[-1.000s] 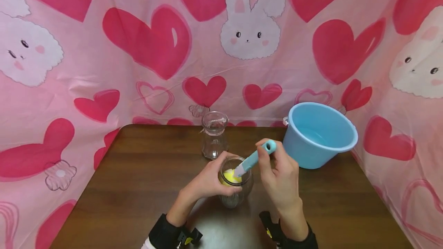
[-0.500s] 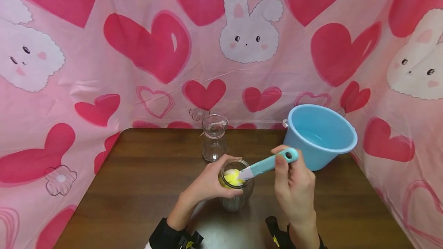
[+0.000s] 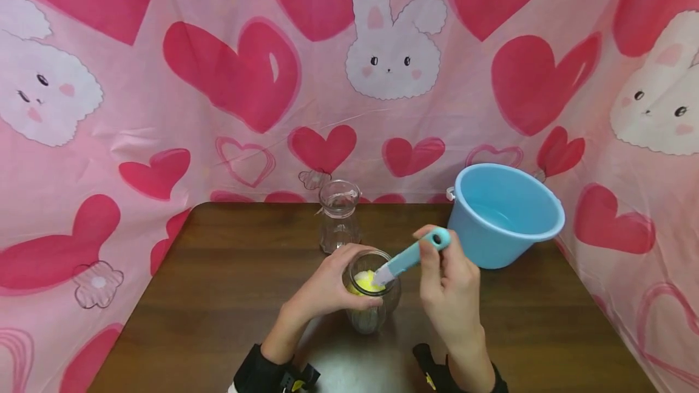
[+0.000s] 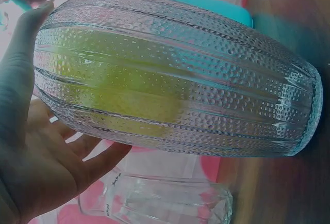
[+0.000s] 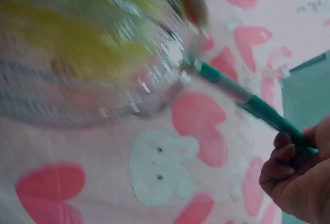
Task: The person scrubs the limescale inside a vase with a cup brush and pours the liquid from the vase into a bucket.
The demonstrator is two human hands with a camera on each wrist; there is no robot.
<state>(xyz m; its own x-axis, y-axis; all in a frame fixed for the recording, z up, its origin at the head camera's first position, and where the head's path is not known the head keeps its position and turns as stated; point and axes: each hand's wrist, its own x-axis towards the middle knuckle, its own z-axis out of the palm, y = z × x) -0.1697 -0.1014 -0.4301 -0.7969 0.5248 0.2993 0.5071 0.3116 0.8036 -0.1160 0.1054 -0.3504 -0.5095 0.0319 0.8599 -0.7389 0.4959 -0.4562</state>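
A ribbed, dimpled clear glass vase (image 3: 367, 320) stands at the middle of the table, tilted in no clear way. My left hand (image 3: 332, 284) grips it near the rim, thumb on the near side and fingers round the far side. In my right hand (image 3: 452, 290) I pinch the end of a light blue sponge bottle brush (image 3: 406, 258), slanting out of the vase mouth toward the right. Its yellow and white sponge head (image 3: 366, 279) sits inside the vase. Through the glass in the left wrist view the sponge (image 4: 118, 90) shows as a yellow blur in the upper half.
A second clear glass vase (image 3: 338, 229) with a tied neck stands behind, close to my left fingers. At the back right stands a light blue bucket (image 3: 494, 253). The brown table (image 3: 229, 296) ends at a pink heart-and-rabbit cloth (image 3: 246, 156).
The brush handle swung right and lower with my right hand, then came partway back left and rose slightly. My left hand keeps its hold on the vase.
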